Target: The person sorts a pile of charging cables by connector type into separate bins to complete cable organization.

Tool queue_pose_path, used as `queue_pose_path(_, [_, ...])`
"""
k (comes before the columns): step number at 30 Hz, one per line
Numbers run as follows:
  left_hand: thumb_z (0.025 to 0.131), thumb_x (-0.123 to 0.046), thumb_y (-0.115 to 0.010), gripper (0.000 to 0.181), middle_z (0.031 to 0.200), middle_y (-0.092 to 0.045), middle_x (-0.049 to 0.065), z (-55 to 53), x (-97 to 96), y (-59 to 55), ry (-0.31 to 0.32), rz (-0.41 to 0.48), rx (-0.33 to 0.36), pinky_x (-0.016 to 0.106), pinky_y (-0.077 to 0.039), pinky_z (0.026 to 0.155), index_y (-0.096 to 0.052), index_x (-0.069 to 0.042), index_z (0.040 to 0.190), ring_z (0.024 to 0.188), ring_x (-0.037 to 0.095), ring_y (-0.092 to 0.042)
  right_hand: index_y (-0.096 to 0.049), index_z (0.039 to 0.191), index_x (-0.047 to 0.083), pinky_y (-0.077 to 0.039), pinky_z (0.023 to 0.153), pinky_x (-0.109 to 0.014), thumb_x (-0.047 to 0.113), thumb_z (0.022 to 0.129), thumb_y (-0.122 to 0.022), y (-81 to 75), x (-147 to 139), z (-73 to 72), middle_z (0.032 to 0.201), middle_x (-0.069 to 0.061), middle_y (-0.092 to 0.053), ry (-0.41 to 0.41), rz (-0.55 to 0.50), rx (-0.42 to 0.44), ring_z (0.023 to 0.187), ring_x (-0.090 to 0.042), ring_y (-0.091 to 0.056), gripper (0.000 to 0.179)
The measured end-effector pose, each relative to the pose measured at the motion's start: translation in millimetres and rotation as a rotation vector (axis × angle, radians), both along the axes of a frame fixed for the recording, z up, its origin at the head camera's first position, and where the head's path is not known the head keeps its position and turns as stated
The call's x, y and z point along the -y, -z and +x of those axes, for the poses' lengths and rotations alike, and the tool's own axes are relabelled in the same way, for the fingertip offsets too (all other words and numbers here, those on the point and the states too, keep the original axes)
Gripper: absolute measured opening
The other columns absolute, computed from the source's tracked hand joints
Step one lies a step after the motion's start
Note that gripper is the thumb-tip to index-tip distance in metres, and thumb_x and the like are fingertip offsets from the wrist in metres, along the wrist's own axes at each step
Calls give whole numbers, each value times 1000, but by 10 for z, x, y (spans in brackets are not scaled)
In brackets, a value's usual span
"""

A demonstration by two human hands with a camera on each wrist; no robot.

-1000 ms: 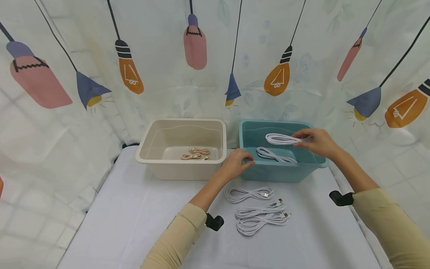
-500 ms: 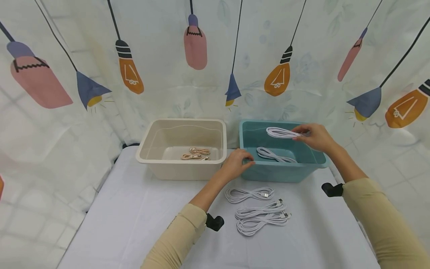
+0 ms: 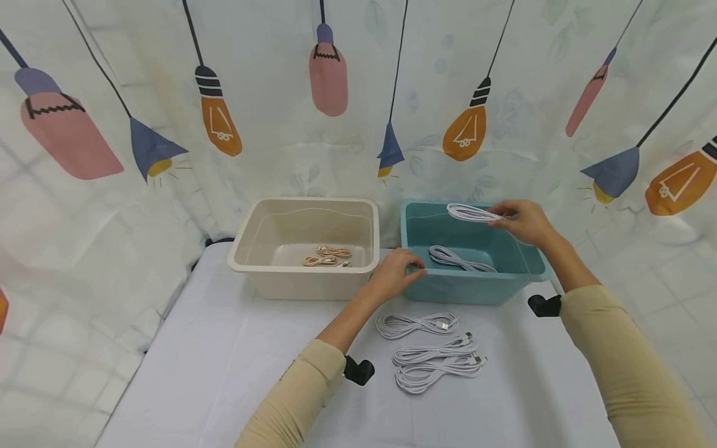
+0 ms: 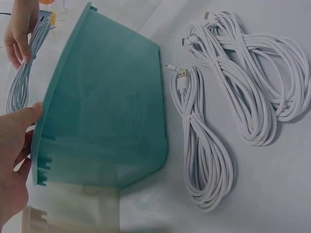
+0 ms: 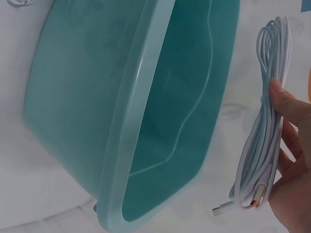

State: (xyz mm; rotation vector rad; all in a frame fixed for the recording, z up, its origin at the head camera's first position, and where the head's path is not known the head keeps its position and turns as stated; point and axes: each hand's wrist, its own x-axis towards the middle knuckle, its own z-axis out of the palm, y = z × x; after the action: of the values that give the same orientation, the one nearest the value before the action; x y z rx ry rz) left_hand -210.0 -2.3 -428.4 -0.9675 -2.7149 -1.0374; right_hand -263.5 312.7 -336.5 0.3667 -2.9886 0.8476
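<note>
My right hand (image 3: 525, 223) pinches a coiled white USB cable (image 3: 470, 213) above the back of the teal bin (image 3: 476, 289). In the right wrist view, the held cable (image 5: 265, 121) shows its plugs at the lower end. At the teal bin's front left corner, my left hand (image 3: 395, 272) grips the rim between thumb and fingers; the left wrist view shows the thumb (image 4: 30, 114) on the edge. Another white cable (image 3: 459, 258) lies inside that bin. On the table in front are several coiled white USB cables (image 3: 417, 325), tied in the middle.
A beige bin (image 3: 302, 286) stands left of the teal one, holding several small tan cables (image 3: 327, 256). A white cloth (image 3: 224, 373) covers the table. Behind both bins hangs a curtain (image 3: 269, 143) printed with lamps.
My right hand has risen with the white cable, from low over the teal bin to its back rim. The left hand keeps its place on the corner.
</note>
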Motion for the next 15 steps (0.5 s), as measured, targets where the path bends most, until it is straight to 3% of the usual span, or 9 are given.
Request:
queue_pose_path(9, [101, -19, -75, 15, 106, -76, 7, 4, 2, -5, 3, -1, -2, 36, -55, 94, -80, -8, 108, 106, 25, -67, -58, 143, -6, -46, 106, -71, 18, 105, -67, -21, -25, 9, 141, -35, -57, 35, -21, -6, 129, -54, -52, 46])
queue_pose_path(15, [100, -18, -75, 14, 106, -77, 7, 2, 2, -3, 4, -1, -4, 37, -54, 96, -80, -7, 108, 106, 25, -66, -57, 144, -5, -47, 106, -71, 22, 104, -70, -24, -18, 45, 141, -34, -58, 33, -56, -23, 128, -53, -55, 50])
